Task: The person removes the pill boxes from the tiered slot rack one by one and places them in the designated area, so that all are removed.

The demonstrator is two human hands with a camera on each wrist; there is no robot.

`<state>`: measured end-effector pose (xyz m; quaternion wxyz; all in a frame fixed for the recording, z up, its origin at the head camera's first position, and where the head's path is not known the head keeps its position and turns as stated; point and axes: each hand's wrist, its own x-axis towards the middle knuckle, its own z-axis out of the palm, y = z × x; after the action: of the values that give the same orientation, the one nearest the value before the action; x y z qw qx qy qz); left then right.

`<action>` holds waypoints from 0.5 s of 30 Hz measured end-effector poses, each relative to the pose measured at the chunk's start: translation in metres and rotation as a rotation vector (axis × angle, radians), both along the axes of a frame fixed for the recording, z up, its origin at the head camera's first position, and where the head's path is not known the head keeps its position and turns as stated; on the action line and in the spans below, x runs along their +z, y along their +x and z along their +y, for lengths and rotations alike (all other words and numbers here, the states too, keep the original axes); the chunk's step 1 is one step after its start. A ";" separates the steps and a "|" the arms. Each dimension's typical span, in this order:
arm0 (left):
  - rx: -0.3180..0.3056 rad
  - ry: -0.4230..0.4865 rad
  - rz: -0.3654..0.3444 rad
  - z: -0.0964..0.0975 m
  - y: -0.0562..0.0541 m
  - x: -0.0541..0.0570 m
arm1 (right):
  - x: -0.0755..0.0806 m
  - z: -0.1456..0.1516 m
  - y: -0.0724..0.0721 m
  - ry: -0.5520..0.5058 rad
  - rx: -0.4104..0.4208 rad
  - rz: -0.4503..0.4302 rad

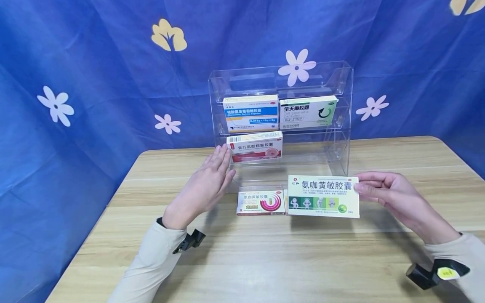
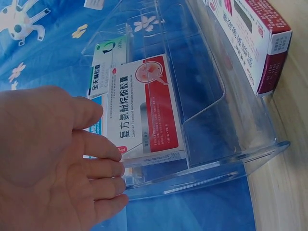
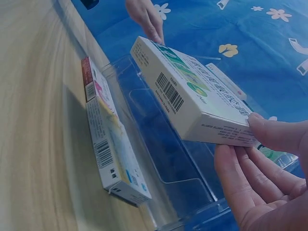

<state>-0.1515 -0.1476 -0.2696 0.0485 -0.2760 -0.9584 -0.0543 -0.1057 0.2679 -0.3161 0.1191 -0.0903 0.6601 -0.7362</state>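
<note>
My right hand [image 1: 403,204] pinches a white-and-green medicine box [image 1: 322,197] by its right end, thumb in front and fingers behind. It is held up in front of a clear plastic display rack [image 1: 246,82], printed face toward me. My left hand [image 1: 204,183], fingers straight, has its fingertips right at the left end of a red-and-white medicine box [image 1: 255,148]. That box leans on a lower tier of the rack. The left wrist view shows the left palm [image 2: 43,159] with nothing gripped in it.
On the upper tier stand a blue-and-white medicine box [image 1: 251,114] and a white-green medicine box [image 1: 307,113]. A magenta-and-white box [image 1: 259,203] and a yellow-white box [image 3: 113,151] stand on the wooden table [image 1: 265,261] before the rack. A blue curtain [image 1: 113,84] hangs behind.
</note>
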 end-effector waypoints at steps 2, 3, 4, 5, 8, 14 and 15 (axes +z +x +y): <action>-0.001 0.004 0.004 0.000 0.000 -0.001 | -0.002 0.000 0.001 0.023 0.002 -0.009; -0.002 0.005 0.005 0.000 0.000 -0.001 | -0.003 0.000 0.002 0.030 0.002 -0.014; -0.004 0.006 0.007 0.000 0.000 -0.002 | -0.004 0.000 0.003 0.038 0.003 -0.019; -0.005 0.008 0.008 -0.001 0.000 -0.003 | -0.005 0.001 0.003 0.042 0.006 -0.022; -0.004 0.010 0.008 -0.001 0.000 -0.003 | -0.009 0.001 0.004 0.047 0.018 -0.029; 0.000 0.013 -0.010 -0.001 0.001 -0.003 | -0.018 0.002 0.006 0.006 0.041 -0.024; 0.001 0.012 -0.012 0.000 0.002 -0.003 | -0.019 0.003 0.006 0.004 0.043 -0.023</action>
<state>-0.1500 -0.1481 -0.2721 0.0443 -0.2750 -0.9584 -0.0618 -0.0994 0.2707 -0.3354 0.1427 -0.0960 0.6579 -0.7332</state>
